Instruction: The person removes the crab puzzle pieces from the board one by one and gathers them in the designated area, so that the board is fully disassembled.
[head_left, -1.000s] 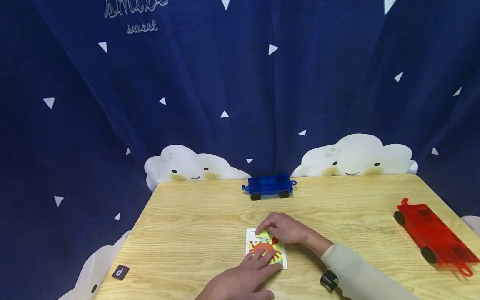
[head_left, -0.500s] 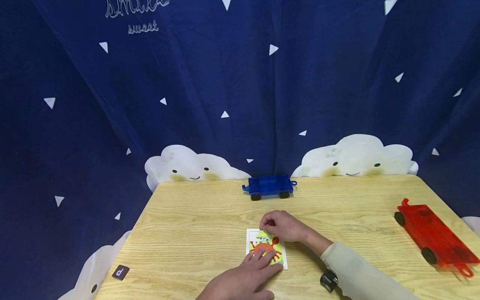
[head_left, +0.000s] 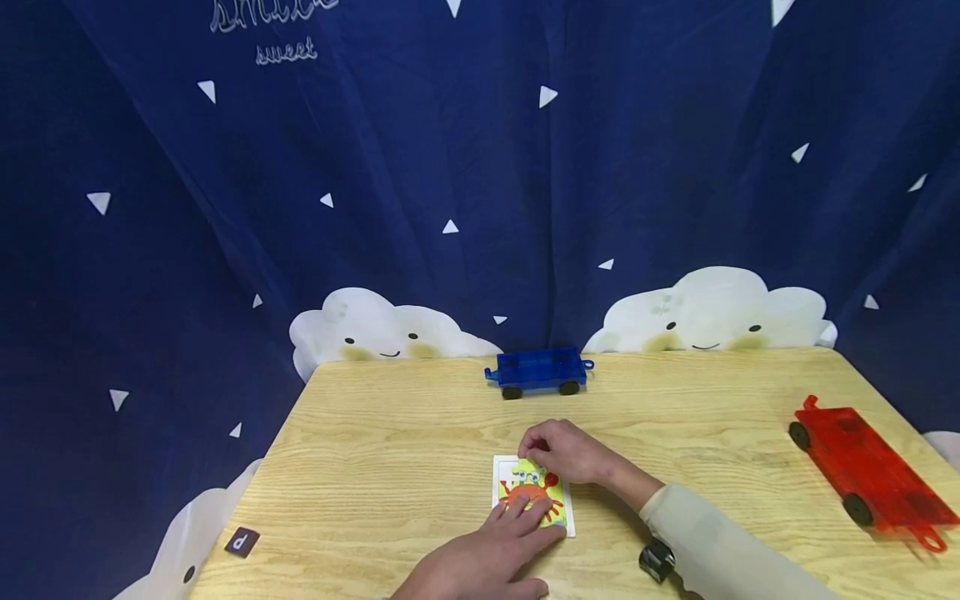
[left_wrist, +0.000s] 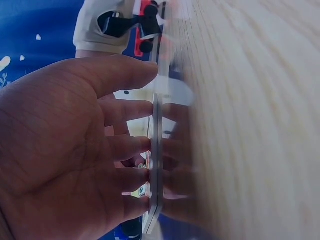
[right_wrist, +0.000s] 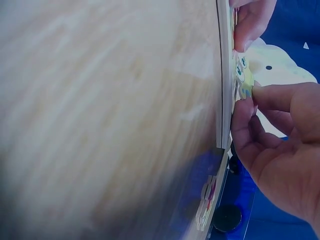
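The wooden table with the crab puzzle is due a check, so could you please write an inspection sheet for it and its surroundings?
Surface: wooden table, pale with visible grain.
Job's things: crab puzzle with a white border, lying on the table; puzzle piece with printed eyes.
Clutter: blue toy wagon by the far edge; red toy wagon on the right; dark tile with a pale letter on the left.
Hands: left hand rests its fingers on the puzzle; right hand pinches the piece's edge.
Cables: nothing seen.
Surroundings: dark blue cloth behind, printed with white triangles and smiling clouds.
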